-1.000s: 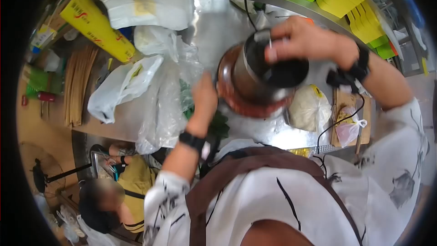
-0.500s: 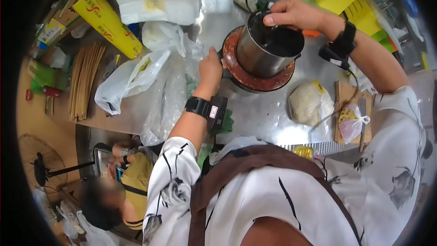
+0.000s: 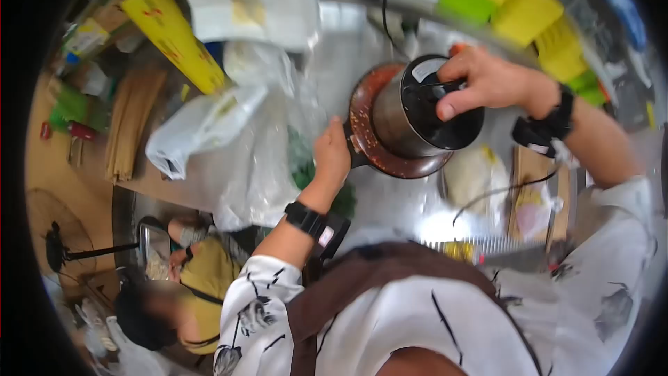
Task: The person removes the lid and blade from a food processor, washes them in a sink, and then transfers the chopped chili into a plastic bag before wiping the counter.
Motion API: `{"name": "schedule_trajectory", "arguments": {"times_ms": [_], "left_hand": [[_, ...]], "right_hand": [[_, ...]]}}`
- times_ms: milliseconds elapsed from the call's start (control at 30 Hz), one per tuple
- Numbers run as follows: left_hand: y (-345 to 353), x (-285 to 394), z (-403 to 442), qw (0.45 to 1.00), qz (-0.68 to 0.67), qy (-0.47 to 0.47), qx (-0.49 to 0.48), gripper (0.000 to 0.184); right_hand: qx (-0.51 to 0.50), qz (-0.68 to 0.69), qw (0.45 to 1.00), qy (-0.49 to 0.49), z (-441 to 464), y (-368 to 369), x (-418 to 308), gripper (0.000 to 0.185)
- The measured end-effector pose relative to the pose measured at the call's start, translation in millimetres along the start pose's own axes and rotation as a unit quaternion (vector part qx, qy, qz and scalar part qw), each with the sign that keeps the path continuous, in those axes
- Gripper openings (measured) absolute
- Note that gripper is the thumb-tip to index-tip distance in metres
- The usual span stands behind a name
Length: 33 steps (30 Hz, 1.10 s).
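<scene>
A steel grinder-like machine (image 3: 396,117) with a black lid (image 3: 445,125) stands in a round dish smeared with red-brown matter (image 3: 364,108), which has a dark handle. My right hand (image 3: 480,83) is closed on the knob of the lid, thumb and fingers pressed round it. At the dish's left side, my left hand (image 3: 331,155) is wrapped round the dark handle. Clear plastic bags (image 3: 257,174) with green leaves beside them lie left of that hand. A plastic bag of pale contents (image 3: 476,177) sits right of the dish.
A steel counter (image 3: 341,35) runs beneath. White bags (image 3: 243,0), a yellow roll (image 3: 170,31) and wooden sticks (image 3: 133,125) lie left. Yellow containers (image 3: 525,7) stand at the back right. A board (image 3: 529,160) holds a pink bag. A seated person (image 3: 205,285) is lower left.
The view has shifted. The machine's top now tilts more toward the right, and my right hand has come down with its lid. My left hand stays at the handle.
</scene>
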<state>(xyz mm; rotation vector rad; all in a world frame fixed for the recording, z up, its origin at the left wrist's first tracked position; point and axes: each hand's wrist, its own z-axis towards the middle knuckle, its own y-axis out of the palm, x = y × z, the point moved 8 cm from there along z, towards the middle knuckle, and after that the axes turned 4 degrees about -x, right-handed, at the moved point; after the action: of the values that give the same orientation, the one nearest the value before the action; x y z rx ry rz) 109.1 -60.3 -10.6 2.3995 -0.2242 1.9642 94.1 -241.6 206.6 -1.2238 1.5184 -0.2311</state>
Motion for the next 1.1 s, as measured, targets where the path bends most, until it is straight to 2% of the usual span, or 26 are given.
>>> {"name": "schedule_trajectory", "arguments": {"times_ms": [67, 100, 133, 233, 267, 333, 367, 400, 433, 500, 533, 567, 633, 667, 700, 733, 767, 800, 833, 867, 900, 967, 1000, 1033, 1100], "left_hand": [[-9, -27, -52, 0.993, 0.092, 0.071, -0.015, 0.049], [-12, -15, -47, 0.981, 0.124, 0.149, -0.005, 0.048], [-11, -23, -36, 0.998, -0.005, 0.055, 0.009, 0.049], [2, 13, 16, 0.956, 0.212, 0.199, -0.034, 0.053], [7, 1, 44, 0.994, 0.067, 0.014, -0.083, 0.057], [11, 4, 38, 0.996, 0.020, -0.003, -0.083, 0.058], [12, 0, 39, 0.997, -0.005, -0.019, -0.077, 0.059], [4, -2, 19, 0.999, -0.009, 0.038, -0.033, 0.056], [-1, -12, -3, 0.999, 0.007, 0.026, -0.038, 0.055], [-14, -16, -44, 0.998, 0.038, -0.001, -0.057, 0.052], [-12, -20, -41, 0.999, -0.017, 0.027, -0.002, 0.048], [-8, -20, -16, 0.996, 0.043, 0.081, -0.010, 0.048], [-5, -11, 23, 0.969, 0.174, 0.171, -0.039, 0.049], [-1, 4, 44, 0.991, 0.112, 0.056, -0.055, 0.052], [2, 11, 45, 0.996, 0.059, 0.027, -0.054, 0.053], [7, 14, 44, 0.998, 0.001, -0.007, -0.058, 0.055], [14, 16, 47, 0.996, -0.061, -0.041, -0.060, 0.056], [5, -16, 54, 0.999, 0.003, 0.046, -0.017, 0.057], [-3, -16, 33, 0.999, 0.005, 0.036, -0.023, 0.056], [-11, -10, -2, 0.999, 0.015, 0.009, -0.044, 0.055], [-16, -10, -31, 0.998, 0.019, -0.014, -0.065, 0.054], [-15, 3, -36, 0.995, -0.002, 0.095, 0.020, 0.042], [-14, -1, -12, 0.975, 0.145, 0.170, 0.000, 0.045], [-9, -8, 7, 0.927, 0.293, 0.235, -0.025, 0.049], [-4, 5, 49, 0.986, 0.159, 0.024, -0.052, 0.050]], "right_hand": [[-0.037, 0.046, 0.998, 0.013, -15, 34, -5, 0.053], [-0.035, 0.020, 0.999, 0.006, -11, 31, -8, 0.053], [-0.024, 0.011, 0.999, -0.028, -6, 28, -10, 0.053], [0.050, 0.023, 0.998, 0.034, 13, -3, 11, 0.051], [0.064, 0.049, 0.996, 0.045, 23, -15, 28, 0.051], [0.071, 0.092, 0.988, 0.101, 15, -25, 24, 0.048], [0.046, 0.017, 0.998, 0.027, 13, -21, 16, 0.051], [0.030, -0.011, 0.999, -0.024, 6, -11, 1, 0.053], [0.010, -0.018, 0.998, -0.062, -7, 8, -9, 0.056], [-0.041, 0.007, 0.999, 0.002, -13, 39, -10, 0.059], [-0.048, -0.017, 0.999, 0.010, -4, 31, -13, 0.061], [0.003, 0.007, 1.000, -0.028, 3, 21, -9, 0.058], [0.065, 0.003, 0.998, 0.009, 23, -7, 14, 0.055], [0.084, 0.033, 0.996, 0.022, 33, -17, 27, 0.053], [0.106, 0.061, 0.992, 0.039, 38, -29, 40, 0.052], [0.088, 0.078, 0.991, 0.060, 42, -35, 37, 0.052], [0.073, 0.030, 0.996, 0.030, 32, -37, 27, 0.053], [0.048, -0.012, 0.999, -0.001, 19, -27, 6, 0.053], [0.015, -0.031, 0.999, -0.025, 10, -8, -6, 0.053], [-0.031, -0.030, 0.999, -0.001, 1, 13, -9, 0.055], [-0.028, 0.019, 0.999, -0.005, -5, 26, -14, 0.057], [-0.014, 0.018, 1.000, 0.001, 0, 28, -10, 0.054], [-0.005, -0.008, 1.000, -0.024, 7, 16, -11, 0.053], [0.044, -0.007, 0.999, 0.000, 16, 3, -1, 0.052], [0.027, 0.082, 0.993, 0.079, 29, -14, 25, 0.051]]}}
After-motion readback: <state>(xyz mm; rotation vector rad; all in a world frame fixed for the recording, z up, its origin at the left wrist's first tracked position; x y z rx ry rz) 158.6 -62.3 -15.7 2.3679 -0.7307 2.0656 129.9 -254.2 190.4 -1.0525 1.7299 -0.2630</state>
